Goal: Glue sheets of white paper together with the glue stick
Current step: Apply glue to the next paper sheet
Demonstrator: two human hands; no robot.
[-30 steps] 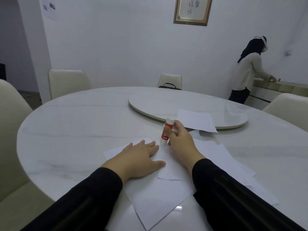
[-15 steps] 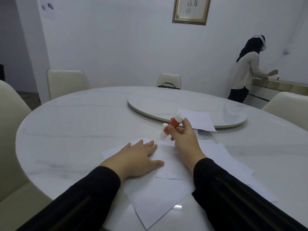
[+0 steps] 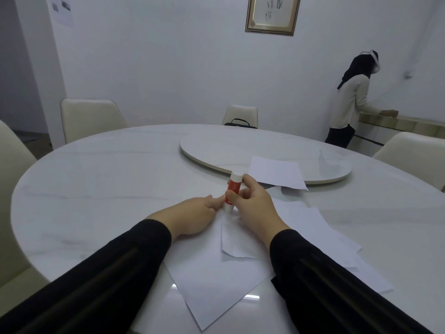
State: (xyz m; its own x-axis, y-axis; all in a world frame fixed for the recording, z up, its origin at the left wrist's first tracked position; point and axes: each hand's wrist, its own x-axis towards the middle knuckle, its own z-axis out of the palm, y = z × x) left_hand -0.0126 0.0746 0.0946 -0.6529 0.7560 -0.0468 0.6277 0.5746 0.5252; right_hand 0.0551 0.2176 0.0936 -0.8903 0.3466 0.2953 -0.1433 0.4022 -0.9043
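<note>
we see our right hand (image 3: 252, 208) with its grip closed round the glue stick (image 3: 233, 190), thumb on the near side and fingers curled on the far side, so the red tube stands almost upright with one white end up and the other white end down near the white paper (image 3: 216, 273). our left hand (image 3: 192, 216) reaches to the lower part of the stick; its fingertips (image 3: 216, 202) touch it, but we cannot tell if this grip pinches the stick or only rests against it. the label on the red body is too blurred to read. more sheets (image 3: 313, 227) lie on the bench (image 3: 96, 184) under and right of our hands, and one sheet (image 3: 277, 173) lies partly on the round turntable (image 3: 240, 148).
</note>
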